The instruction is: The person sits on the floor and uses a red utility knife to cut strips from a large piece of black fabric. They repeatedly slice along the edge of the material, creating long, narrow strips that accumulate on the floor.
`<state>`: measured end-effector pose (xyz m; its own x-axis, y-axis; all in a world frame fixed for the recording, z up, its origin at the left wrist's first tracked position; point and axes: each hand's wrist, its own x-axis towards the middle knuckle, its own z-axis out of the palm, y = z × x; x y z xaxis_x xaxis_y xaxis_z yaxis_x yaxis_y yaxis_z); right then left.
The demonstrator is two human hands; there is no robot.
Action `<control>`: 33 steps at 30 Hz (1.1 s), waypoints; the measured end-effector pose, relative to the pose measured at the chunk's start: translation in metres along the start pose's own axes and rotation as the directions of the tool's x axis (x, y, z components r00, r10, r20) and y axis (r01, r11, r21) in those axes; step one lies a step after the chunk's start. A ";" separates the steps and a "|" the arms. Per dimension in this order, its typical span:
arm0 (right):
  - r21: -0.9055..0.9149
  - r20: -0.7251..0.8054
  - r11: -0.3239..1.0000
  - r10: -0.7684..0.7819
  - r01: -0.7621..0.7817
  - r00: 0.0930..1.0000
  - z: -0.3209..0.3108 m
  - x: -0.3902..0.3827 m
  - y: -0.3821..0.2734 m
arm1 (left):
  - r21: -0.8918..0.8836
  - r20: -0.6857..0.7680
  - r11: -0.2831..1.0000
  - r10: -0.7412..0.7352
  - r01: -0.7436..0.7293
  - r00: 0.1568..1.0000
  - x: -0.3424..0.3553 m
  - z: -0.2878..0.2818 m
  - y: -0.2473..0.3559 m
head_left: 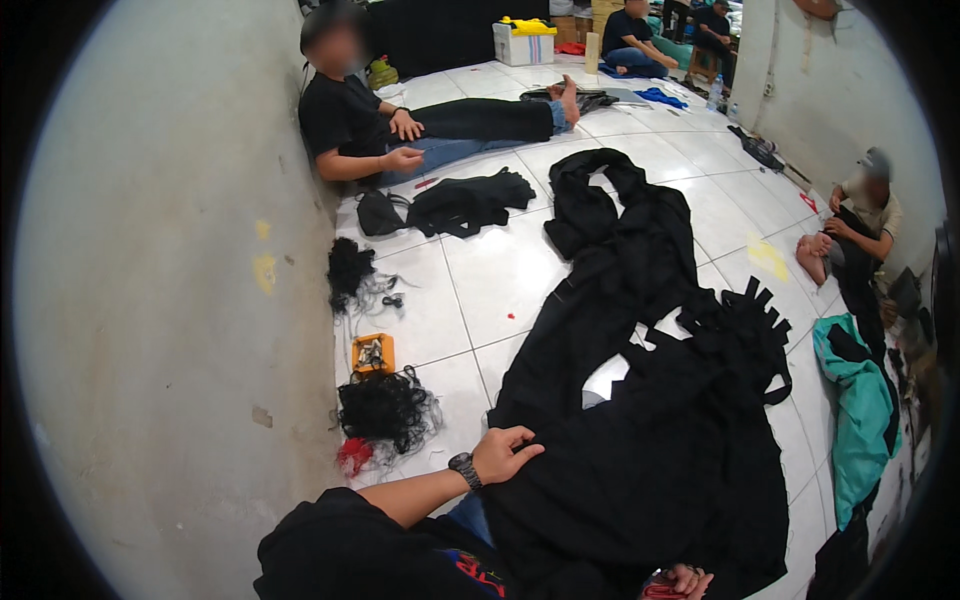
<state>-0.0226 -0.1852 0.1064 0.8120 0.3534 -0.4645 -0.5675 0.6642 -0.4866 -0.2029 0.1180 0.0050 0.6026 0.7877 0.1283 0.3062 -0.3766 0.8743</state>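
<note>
A long spread of black cloth [660, 450] reaches from my lap across the floor; strips with squared ends fringe its far right part. My left hand [503, 456], with a dark watch at the wrist, is on the cloth's left edge, its fingers bent together against the fabric. At the lower edge of the picture my right hand [688, 580] is partly cut off. Its fingers are curled around a small red object [660, 587], whose kind I cannot make out. Part of the cloth folds over my legs.
Along the left wall are tangled black thread piles [385, 410], an orange box [373, 354] of small parts and red scraps [353, 456]. A person [345, 120] sits beyond with black cloth pieces [470, 203]. Another person [865, 215] sits right, behind teal cloth [855, 410].
</note>
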 end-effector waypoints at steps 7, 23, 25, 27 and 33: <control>-0.036 -0.043 0.981 0.187 -0.189 0.981 -0.042 0.027 -0.022 | -0.061 -0.008 0.998 0.011 -0.011 1.000 -0.002 0.009 -0.013; -0.797 0.428 -0.493 -0.055 0.348 0.902 -0.036 0.026 0.023 | 0.091 0.064 0.954 0.282 -0.287 0.957 -0.002 -0.011 0.005; -0.588 0.395 -0.724 0.133 0.361 0.909 0.001 0.014 0.042 | 0.095 0.111 0.953 0.276 -0.287 0.955 -0.003 -0.016 0.002; -0.547 0.346 -0.730 0.249 0.410 0.905 -0.023 0.026 0.062 | 0.089 0.150 0.954 0.270 -0.285 0.951 -0.002 -0.020 0.000; -0.490 0.372 -0.716 0.344 0.497 0.862 -0.031 0.032 0.073 | -0.048 0.015 0.985 0.168 -0.167 0.986 -0.019 -0.011 -0.014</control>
<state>-0.0422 -0.1459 0.0333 0.5555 0.7783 -0.2928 0.7431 -0.6226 -0.2452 -0.2263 0.1137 -0.0046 0.6567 0.7055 0.2664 0.1653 -0.4794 0.8619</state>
